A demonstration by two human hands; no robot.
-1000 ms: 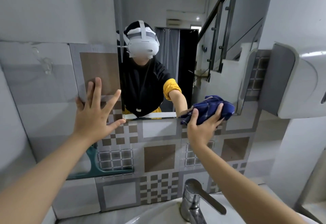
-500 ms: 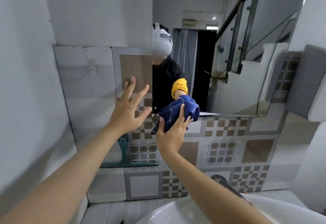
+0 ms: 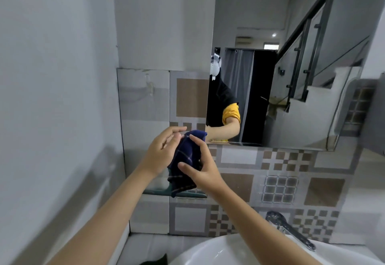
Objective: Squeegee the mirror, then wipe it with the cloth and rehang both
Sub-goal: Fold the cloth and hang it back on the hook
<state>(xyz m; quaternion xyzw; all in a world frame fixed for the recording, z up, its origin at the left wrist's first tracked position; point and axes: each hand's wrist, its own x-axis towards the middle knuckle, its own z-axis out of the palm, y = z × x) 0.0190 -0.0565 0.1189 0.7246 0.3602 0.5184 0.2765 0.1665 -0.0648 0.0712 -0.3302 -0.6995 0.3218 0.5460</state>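
Below the mirror (image 3: 291, 77), left hand (image 3: 160, 156) and right hand (image 3: 203, 168) both grip the bunched cloth (image 3: 185, 164), hanging lengthwise downward.

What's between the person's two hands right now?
The dark blue cloth, bunched between the left hand and right hand, both touching it, in the head view.

the cloth (image 3: 186, 161) is soft woven fabric, dark blue with thin pale lines, matt and crumpled. the mirror (image 3: 291, 97) is smooth glass with a clear, glossy reflection. the wall tiles (image 3: 237, 183) look ceramic, with a light sheen. the tap (image 3: 288, 228) is shiny chrome-like metal. the basin (image 3: 220, 252) is white, smooth and glossy. the side wall (image 3: 52, 97) is matt painted.
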